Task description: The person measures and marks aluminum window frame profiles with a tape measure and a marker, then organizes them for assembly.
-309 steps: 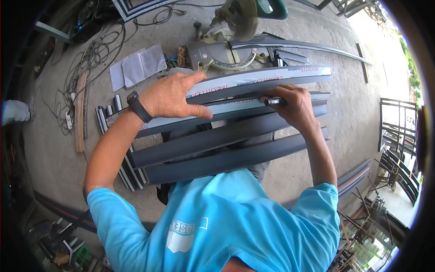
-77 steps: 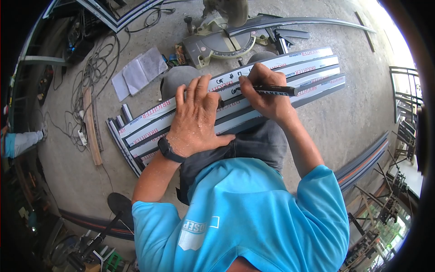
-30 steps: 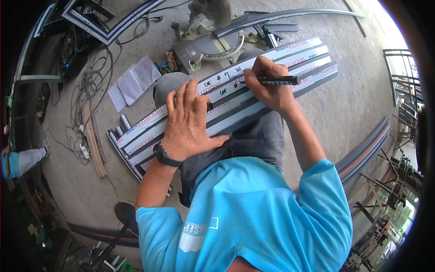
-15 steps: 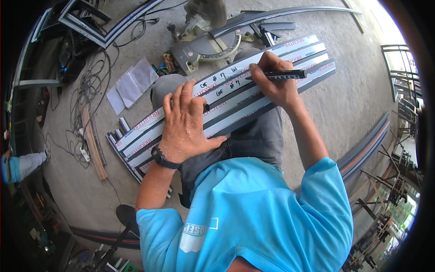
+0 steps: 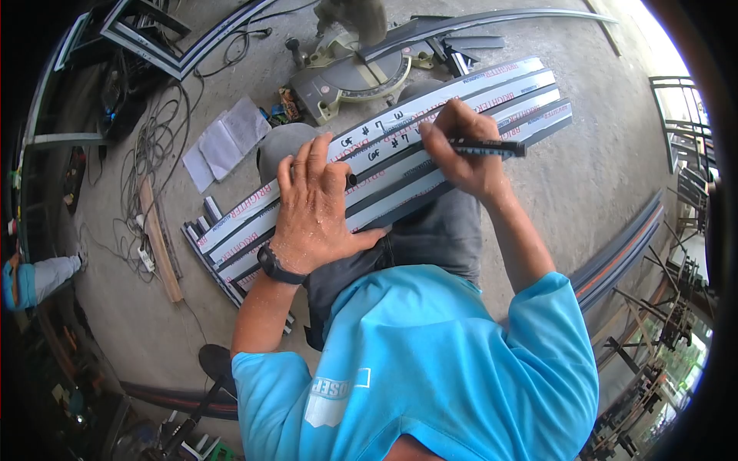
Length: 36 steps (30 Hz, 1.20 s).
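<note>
Several aluminium profiles (image 5: pixel 384 180) covered with printed protective film lie side by side across my lap. My left hand (image 5: pixel 311 219) lies over them with the thumb out to the side. A black marker cap (image 5: pixel 351 180) pokes out by its index finger and seems to be held there. My right hand (image 5: pixel 465 150) grips a black marker (image 5: pixel 488 147), its tip hidden behind the fingers, over the second profile strip. Handwritten marks with "# 7" show on the first two strips, between my hands.
Beyond the profiles stands a miter saw (image 5: pixel 350 81). Papers (image 5: pixel 227 142) lie on the floor at left, near tangled cables (image 5: pixel 154 146) and a wooden strip (image 5: pixel 160 242). More long profiles (image 5: pixel 619 250) lie at right. Another person's leg (image 5: pixel 58 278) shows at far left.
My right hand has shifted slightly down with the marker, and the marker lies at a slightly different angle. A new stroke shows after the second "# 7". My left hand stays in place.
</note>
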{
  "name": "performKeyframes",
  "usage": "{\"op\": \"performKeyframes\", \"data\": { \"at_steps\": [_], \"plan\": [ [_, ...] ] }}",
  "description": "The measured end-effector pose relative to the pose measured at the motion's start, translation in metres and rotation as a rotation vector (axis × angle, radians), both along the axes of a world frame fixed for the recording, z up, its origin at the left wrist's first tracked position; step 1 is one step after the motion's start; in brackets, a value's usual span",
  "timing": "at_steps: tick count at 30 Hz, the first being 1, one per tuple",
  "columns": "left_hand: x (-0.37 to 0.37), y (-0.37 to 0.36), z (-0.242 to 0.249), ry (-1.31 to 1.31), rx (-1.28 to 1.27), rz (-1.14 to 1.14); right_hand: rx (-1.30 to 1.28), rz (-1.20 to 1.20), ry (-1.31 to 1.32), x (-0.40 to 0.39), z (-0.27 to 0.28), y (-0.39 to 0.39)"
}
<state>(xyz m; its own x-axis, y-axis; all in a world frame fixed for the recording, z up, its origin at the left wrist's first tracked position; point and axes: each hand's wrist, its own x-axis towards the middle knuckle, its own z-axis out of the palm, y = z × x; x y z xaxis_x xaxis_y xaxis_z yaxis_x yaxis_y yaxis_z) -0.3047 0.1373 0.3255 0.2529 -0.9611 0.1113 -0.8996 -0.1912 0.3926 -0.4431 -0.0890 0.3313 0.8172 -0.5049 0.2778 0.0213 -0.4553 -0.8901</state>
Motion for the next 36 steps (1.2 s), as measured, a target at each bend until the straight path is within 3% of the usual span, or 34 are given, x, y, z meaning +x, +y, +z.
{"op": "performKeyframes", "data": {
  "at_steps": [3,8,11,36],
  "plan": [
    [0.001,0.0,-0.002,0.015,-0.006,0.005,0.044,0.153,-0.001,-0.005,-0.014,0.025],
    [0.001,0.001,-0.003,-0.005,-0.02,0.014,-0.008,0.092,0.097,0.0,-0.01,0.032],
    [0.001,0.001,-0.004,0.0,-0.016,0.017,-0.129,0.193,0.022,-0.001,-0.018,0.027],
    [-0.001,0.0,-0.002,0.017,-0.039,0.016,-0.063,0.049,0.037,-0.015,-0.011,0.009]
  ]
}}
